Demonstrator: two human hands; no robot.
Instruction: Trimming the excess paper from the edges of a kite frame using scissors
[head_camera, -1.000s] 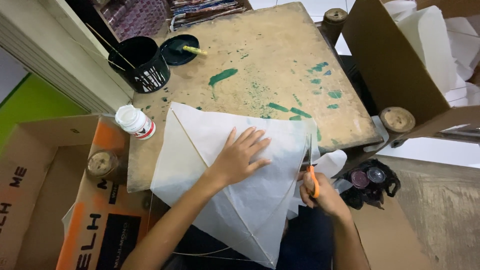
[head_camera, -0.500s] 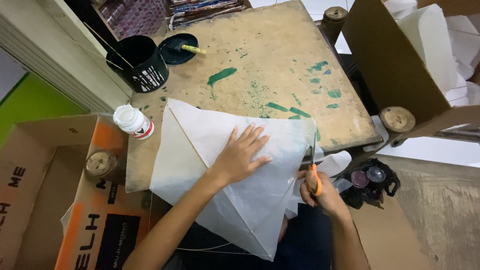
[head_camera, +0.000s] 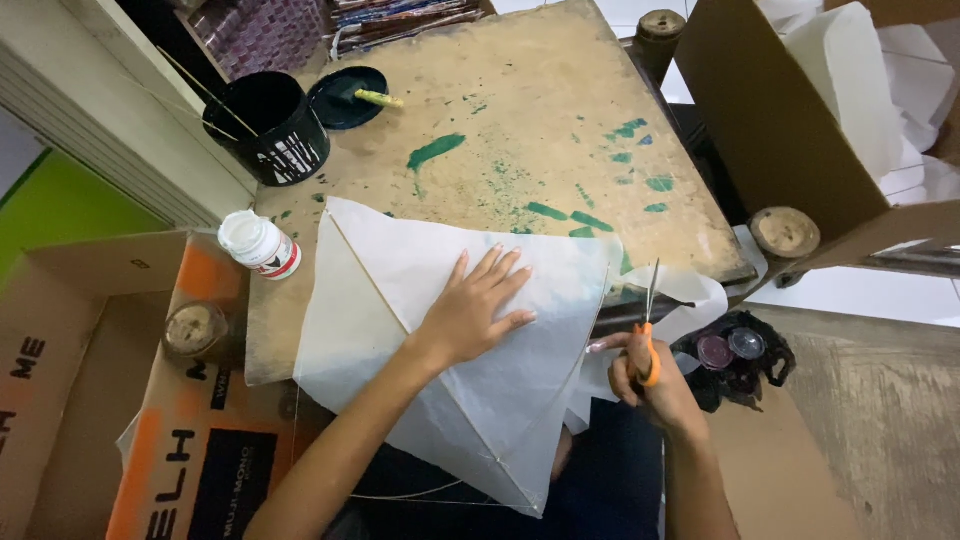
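Our left hand (head_camera: 470, 310) lay flat, fingers spread, on the white paper kite (head_camera: 440, 350) on the table (head_camera: 520, 130); our right hand (head_camera: 650, 375) gripped orange scissors (head_camera: 648, 335) at its edge, where slipping paper risked a torn cut

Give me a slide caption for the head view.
Left hand flattens white kite paper while right hand works orange-handled scissors.

Kite (head_camera: 400, 300) on table (head_camera: 520, 120), bottle (head_camera: 258, 243) left of it, scissors (head_camera: 648, 330) right

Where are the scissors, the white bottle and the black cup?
scissors (head_camera: 648, 345): head view, on the orange handle.
white bottle (head_camera: 262, 246): head view, on its body.
black cup (head_camera: 270, 130): head view, on its side wall.
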